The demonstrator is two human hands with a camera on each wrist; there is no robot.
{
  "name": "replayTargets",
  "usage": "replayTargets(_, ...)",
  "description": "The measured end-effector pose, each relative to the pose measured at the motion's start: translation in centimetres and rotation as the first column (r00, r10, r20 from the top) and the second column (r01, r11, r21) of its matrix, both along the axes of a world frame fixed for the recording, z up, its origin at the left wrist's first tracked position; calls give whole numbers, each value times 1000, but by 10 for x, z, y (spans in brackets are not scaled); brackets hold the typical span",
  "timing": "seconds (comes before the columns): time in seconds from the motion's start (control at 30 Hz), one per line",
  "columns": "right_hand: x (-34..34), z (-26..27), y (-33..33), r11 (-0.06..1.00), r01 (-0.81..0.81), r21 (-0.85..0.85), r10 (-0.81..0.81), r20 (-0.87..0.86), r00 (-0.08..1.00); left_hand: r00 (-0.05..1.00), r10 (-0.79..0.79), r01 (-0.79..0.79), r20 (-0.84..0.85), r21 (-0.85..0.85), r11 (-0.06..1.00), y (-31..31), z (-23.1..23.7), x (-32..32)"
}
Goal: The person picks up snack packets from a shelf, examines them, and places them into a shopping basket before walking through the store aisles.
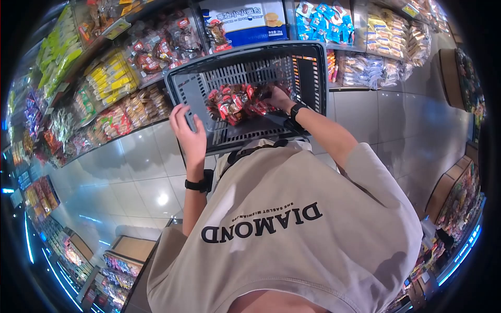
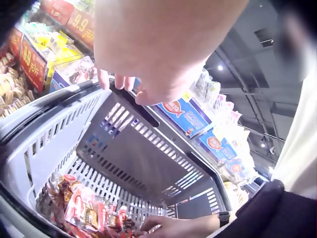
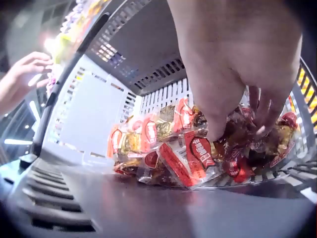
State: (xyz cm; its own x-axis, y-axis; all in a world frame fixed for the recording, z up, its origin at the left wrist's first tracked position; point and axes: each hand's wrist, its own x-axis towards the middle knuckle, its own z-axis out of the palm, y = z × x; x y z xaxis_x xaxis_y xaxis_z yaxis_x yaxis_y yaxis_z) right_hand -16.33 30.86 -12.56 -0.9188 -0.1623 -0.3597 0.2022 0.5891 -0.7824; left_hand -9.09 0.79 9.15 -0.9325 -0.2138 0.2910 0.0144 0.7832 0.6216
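Red-and-clear snack packets point(image 1: 232, 103) lie piled on the floor of a grey shopping basket point(image 1: 245, 51). In the head view my right hand point(image 1: 281, 100) reaches down at the pile's right side. The right wrist view shows its thumb and fingers curled round some packets, while others point(image 3: 193, 153) lie loose beside my right hand point(image 3: 237, 64); the fingertips are partly hidden among the wrappers. My left hand point(image 1: 191, 137) is held at the basket's left side, fingers apart and holding nothing. In the left wrist view my left hand point(image 2: 143, 67) is above the basket's rim.
Beyond the basket are shelves with a blue-and-white box point(image 1: 245, 21), blue packets point(image 1: 323, 23) and yellow packets point(image 1: 108, 78). More snack bins point(image 1: 115, 117) run along the left. Tiled floor point(image 1: 130, 180) shows on both sides, with display stands point(image 1: 454, 193) farther right.
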Motion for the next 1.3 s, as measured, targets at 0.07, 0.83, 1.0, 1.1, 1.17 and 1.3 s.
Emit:
replayTargets(0.07, -4, 10, 3, 971, -197, 133, 198, 5, 980, 997, -78, 77, 1, 43, 996, 11, 9, -3)
replayTargets(0.83, -27, 295, -33, 655, -737, -166, 720, -160, 676, 457, -820, 219, 345, 850, 480, 56, 52, -18)
replayTargets(1.0, -41, 327, -25, 826, -460, -325, 383, -276, 882, 608, -772, 212, 187, 898, 385, 57, 61, -11)
replayTargets(1.1, -56, 327, -13, 921, -14, -389, -103, -278, 955, 715, -688, 187, 125, 914, 360, 51, 62, -10)
replayTargets(1.17, -44, 332, -10, 823, 24, -568, 64, 134, 989, 779, -623, 145, 63, 950, 277, 51, 59, -11)
replayTargets(1.3, -20, 320, -32, 731, -81, -677, 311, 226, 923, 828, -556, 113, 73, 950, 292, 55, 57, -15)
